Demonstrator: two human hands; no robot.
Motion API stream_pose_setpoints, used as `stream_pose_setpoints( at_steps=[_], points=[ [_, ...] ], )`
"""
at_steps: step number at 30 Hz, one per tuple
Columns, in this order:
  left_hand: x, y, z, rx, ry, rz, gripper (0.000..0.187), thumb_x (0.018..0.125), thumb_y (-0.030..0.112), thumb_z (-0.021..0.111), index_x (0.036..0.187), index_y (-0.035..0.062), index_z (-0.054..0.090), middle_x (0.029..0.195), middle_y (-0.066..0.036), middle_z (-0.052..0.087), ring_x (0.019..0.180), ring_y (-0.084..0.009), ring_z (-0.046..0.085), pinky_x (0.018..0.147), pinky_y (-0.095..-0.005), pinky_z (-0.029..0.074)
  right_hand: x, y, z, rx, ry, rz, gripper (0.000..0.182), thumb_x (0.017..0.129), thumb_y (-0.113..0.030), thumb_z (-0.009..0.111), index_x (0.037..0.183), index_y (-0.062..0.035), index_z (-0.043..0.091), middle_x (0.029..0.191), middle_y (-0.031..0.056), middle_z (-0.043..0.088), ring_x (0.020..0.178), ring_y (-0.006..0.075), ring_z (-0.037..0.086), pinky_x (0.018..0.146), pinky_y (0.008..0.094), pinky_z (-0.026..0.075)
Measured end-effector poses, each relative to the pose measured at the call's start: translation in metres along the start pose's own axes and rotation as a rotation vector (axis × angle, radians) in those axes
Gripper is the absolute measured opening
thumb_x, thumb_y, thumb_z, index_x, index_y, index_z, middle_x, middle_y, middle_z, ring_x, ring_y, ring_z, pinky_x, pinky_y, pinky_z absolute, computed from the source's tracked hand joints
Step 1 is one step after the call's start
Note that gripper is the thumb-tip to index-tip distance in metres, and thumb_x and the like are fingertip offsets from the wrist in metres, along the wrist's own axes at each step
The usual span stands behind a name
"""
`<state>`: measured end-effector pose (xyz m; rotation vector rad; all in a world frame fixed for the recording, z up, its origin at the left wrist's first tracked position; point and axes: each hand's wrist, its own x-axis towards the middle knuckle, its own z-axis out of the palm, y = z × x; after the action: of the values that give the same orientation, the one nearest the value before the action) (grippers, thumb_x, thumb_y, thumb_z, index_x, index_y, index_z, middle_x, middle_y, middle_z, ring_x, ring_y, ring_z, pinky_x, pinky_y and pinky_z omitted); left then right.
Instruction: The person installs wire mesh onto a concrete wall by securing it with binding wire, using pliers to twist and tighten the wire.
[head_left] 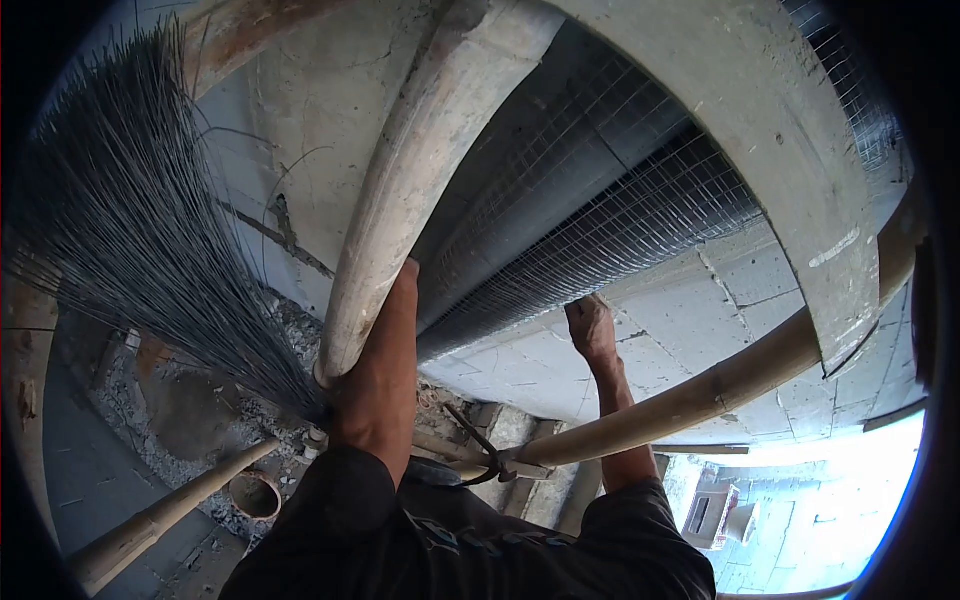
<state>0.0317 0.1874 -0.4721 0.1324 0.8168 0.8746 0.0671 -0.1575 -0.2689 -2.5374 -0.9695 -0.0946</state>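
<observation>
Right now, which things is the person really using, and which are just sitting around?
In use:
- wire mesh, right hand pressing on it
- bamboo pole, left hand hidden behind it
- block wall under the mesh

Just sitting around:
- bundle of wires
- pincers
- rubble
- round pipe opening

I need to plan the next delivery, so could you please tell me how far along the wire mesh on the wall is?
Done: the wire mesh already lies over the pipes and part of the block wall. In hand: the right hand presses the mesh's lower edge to the wall; the left hand is hidden behind the bamboo pole. Left: bare blocks show below the mesh, and a bundle of wires hangs at the left.
</observation>
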Motion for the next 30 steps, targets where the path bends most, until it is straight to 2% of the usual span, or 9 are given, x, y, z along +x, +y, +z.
stream_pose_setpoints(
  at_steps=[2, 5, 11, 17, 20, 24, 26, 29, 30],
  points=[
    [0.009, 0.005, -0.001, -0.158, 0.055, -0.01, 0.013, 0.088, 0.011, 0.05, 0.076, 0.0107, 0.056, 0.06, -0.001, 0.048, 0.046, -0.0134, 0.043, 0.047, -0.0287, 0.042, 0.001, 0.003, -0.004, 0.023, -0.038, 0.018, 0.023, 0.095, -0.02, 0.058, 0.107, -0.0015, 0.064, 0.101, 0.0234, 0.066, 0.093, 0.0407, 0.064, 0.08, 0.0449, 0.05],
    [-0.004, 0.021, 0.007, -0.316, 0.088, 0.022, 0.014, 0.088, 0.011, 0.049, 0.075, 0.0108, 0.053, 0.059, -0.001, 0.045, 0.047, -0.0137, 0.042, 0.049, -0.0297, 0.042, 0.003, -0.006, -0.016, 0.128, -0.177, 0.257, 0.027, 0.096, -0.023, 0.058, 0.108, -0.0007, 0.066, 0.099, 0.0232, 0.067, 0.093, 0.033, 0.067, 0.082, 0.0409, 0.05],
    [-0.113, 0.082, 0.039, -0.563, 0.018, 0.036, 0.015, 0.089, 0.01, 0.046, 0.074, 0.0111, 0.048, 0.057, 0.0, 0.041, 0.047, -0.0143, 0.039, 0.052, -0.0317, 0.042, 0.001, 0.014, 0.016, 0.21, 0.02, 0.252, 0.032, 0.097, -0.026, 0.055, 0.116, -0.0023, 0.066, 0.105, 0.0192, 0.07, 0.101, 0.0278, 0.068, 0.087, 0.0356, 0.049],
    [-0.159, 0.062, 0.013, -0.371, 0.022, -0.352, 0.015, 0.092, 0.014, 0.048, 0.078, 0.011, 0.047, 0.061, 0.0, 0.038, 0.051, -0.0133, 0.037, 0.054, -0.032, 0.04, -0.011, 0.017, 0.015, 0.38, 0.0, 0.241, 0.033, 0.098, -0.026, 0.053, 0.115, -0.0005, 0.066, 0.091, 0.0143, 0.07, 0.082, 0.022, 0.062, 0.076, 0.0365, 0.049],
    [-0.143, 0.072, 0.018, -0.002, -0.159, -0.395, 0.014, 0.092, 0.012, 0.048, 0.078, 0.0112, 0.048, 0.06, -0.001, 0.036, 0.051, -0.0145, 0.037, 0.053, -0.0324, 0.04, -0.011, 0.004, 0.005, 0.342, -0.029, 0.275, 0.032, 0.097, -0.025, 0.053, 0.113, -0.001, 0.067, 0.094, 0.018, 0.07, 0.087, 0.0263, 0.066, 0.078, 0.0377, 0.05],
    [-0.134, 0.068, 0.025, 0.82, -0.189, -0.186, 0.01, 0.09, 0.016, 0.053, 0.086, 0.0093, 0.059, 0.064, -0.006, 0.046, 0.054, -0.0185, 0.04, 0.057, -0.0342, 0.043, -0.013, 0.008, 0.007, 0.244, 0.011, 0.166, 0.031, 0.096, -0.024, 0.054, 0.113, -0.0017, 0.067, 0.1, 0.0222, 0.07, 0.094, 0.0324, 0.069, 0.082, 0.0394, 0.051],
    [-0.121, 0.065, 0.026, 1.168, -0.33, -0.105, 0.02, 0.088, 0.022, 0.056, 0.092, 0.0052, 0.067, 0.071, -0.013, 0.061, 0.06, -0.0267, 0.054, 0.063, -0.0403, 0.048, -0.01, 0.015, 0.006, 0.279, 0.047, 0.133, 0.033, 0.096, -0.025, 0.053, 0.115, -0.0021, 0.067, 0.085, 0.0147, 0.066, 0.078, 0.023, 0.061, 0.073, 0.0355, 0.049],
    [-0.13, 0.082, 0.049, 1.871, -0.541, 0.523, 0.037, 0.084, 0.031, 0.056, 0.1, 0.0003, 0.07, 0.101, -0.025, 0.069, 0.091, -0.042, 0.065, 0.082, -0.0477, 0.05, -0.005, 0.011, -0.011, 0.265, 0.059, 0.139, 0.034, 0.095, -0.025, 0.053, 0.116, -0.0021, 0.067, 0.077, 0.0102, 0.064, 0.071, 0.018, 0.059, 0.069, 0.0335, 0.048],
    [-0.135, 0.09, 0.061, 1.979, -0.62, 0.464, 0.04, 0.084, 0.036, 0.055, 0.1, 0.002, 0.071, 0.115, -0.023, 0.064, 0.108, -0.0431, 0.061, 0.094, -0.0462, 0.048, -0.005, 0.011, -0.018, 0.25, 0.056, 0.152, 0.034, 0.095, -0.025, 0.053, 0.116, -0.0021, 0.067, 0.078, 0.0099, 0.064, 0.071, 0.0179, 0.059, 0.069, 0.0334, 0.049]
  ],
)
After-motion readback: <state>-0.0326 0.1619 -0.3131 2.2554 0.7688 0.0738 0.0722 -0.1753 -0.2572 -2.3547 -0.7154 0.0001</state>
